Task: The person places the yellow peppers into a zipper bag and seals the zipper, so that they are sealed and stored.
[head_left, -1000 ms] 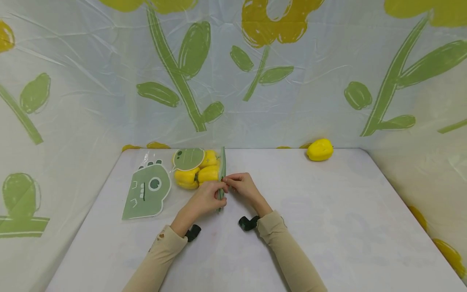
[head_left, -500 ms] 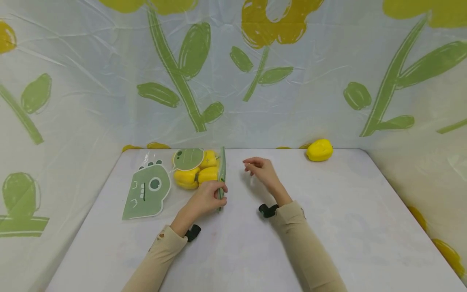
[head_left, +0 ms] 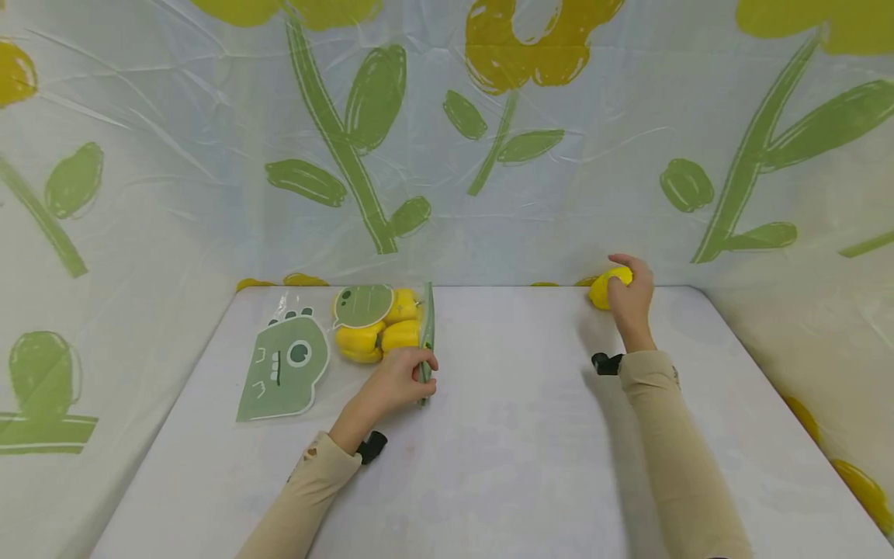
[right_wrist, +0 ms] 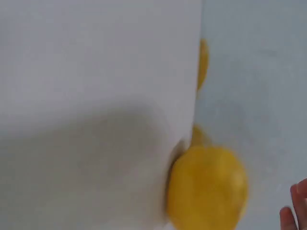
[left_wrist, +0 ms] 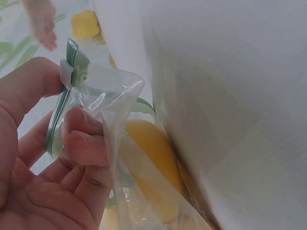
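A clear zip bag printed with a green one-eyed monster lies at the left of the table, with several yellow bell peppers inside near its mouth. My left hand grips the bag's green zip edge. In the left wrist view the thumb and fingers pinch this edge beside a white slider. At the back right my right hand reaches over a loose yellow bell pepper, thumb and index finger spread apart. The right wrist view has this pepper blurred, with fingertips off to its right.
A white table runs back to a hanging sheet printed with flowers and leaves. The loose pepper sits right at the table's back edge. Dark wrist cameras hang below both sleeves.
My right hand has left the zip edge and moved right and back across the table to the loose pepper. The left hand stays on the bag, which has not moved.
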A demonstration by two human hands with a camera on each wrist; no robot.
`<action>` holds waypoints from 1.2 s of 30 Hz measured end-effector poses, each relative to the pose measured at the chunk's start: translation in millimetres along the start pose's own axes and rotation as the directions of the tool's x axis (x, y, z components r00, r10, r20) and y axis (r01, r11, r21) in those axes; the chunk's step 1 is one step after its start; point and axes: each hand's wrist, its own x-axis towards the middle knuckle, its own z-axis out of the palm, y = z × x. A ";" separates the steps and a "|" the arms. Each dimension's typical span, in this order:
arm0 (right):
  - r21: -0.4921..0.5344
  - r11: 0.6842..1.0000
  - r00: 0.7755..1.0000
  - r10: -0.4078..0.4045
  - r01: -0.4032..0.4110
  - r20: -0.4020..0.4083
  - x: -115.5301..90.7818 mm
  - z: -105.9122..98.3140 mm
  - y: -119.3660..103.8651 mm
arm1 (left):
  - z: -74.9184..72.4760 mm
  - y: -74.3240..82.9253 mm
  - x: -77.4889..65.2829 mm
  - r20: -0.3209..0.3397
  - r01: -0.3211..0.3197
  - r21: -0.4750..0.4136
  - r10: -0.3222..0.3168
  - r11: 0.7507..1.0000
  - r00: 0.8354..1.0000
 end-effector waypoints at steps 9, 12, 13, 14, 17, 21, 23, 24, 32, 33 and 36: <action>-0.245 0.967 0.957 0.137 -0.072 0.258 8.8 -30.5 31.7 | 1.6 -0.1 -0.2 0.014 0.014 0.001 -0.014 1.000 1.000; -0.293 0.955 0.939 0.140 -0.045 0.313 10.3 -33.2 35.4 | 1.9 -0.1 0.3 0.016 0.017 -0.002 -0.017 1.000 1.000; -0.300 0.953 0.937 0.138 -0.037 0.322 10.9 -34.0 36.1 | 2.0 0.0 0.5 0.018 0.017 -0.003 -0.017 1.000 1.000; -0.312 0.950 0.934 0.139 -0.031 0.330 11.5 -35.0 36.2 | 1.9 0.1 0.7 0.019 0.019 -0.003 -0.019 1.000 1.000; -0.353 0.935 0.926 0.155 -0.025 0.346 12.9 -36.0 35.4 | 1.6 -0.2 1.3 0.024 0.030 -0.003 -0.030 1.000 0.999; -0.454 0.891 0.917 0.168 0.015 0.361 13.5 -35.6 34.2 | 1.1 -0.7 1.2 0.027 0.035 -0.004 -0.035 0.999 0.999; -0.496 0.867 0.917 0.155 0.053 0.367 12.6 -34.6 33.2 | 0.9 -1.1 1.0 0.027 0.039 -0.005 -0.039 0.999 0.999; -0.505 0.861 0.917 0.145 0.069 0.372 12.0 -34.0 32.7 | 1.0 -1.3 1.0 0.027 0.040 -0.005 -0.039 0.999 0.999; -0.432 0.897 0.884 0.128 0.090 0.451 6.5 -30.8 31.5 | 1.5 -2.7 1.2 0.032 0.034 -0.008 -0.033 0.999 0.999; -0.398 0.914 0.880 0.127 0.075 0.458 4.8 -30.4 31.2 | 1.6 -2.9 1.2 0.032 0.035 -0.008 -0.035 0.999 0.999; -0.296 0.955 0.880 0.112 0.033 0.462 -1.3 -29.1 29.6 | 1.5 -3.5 0.9 0.029 0.038 -0.005 -0.038 0.999 0.999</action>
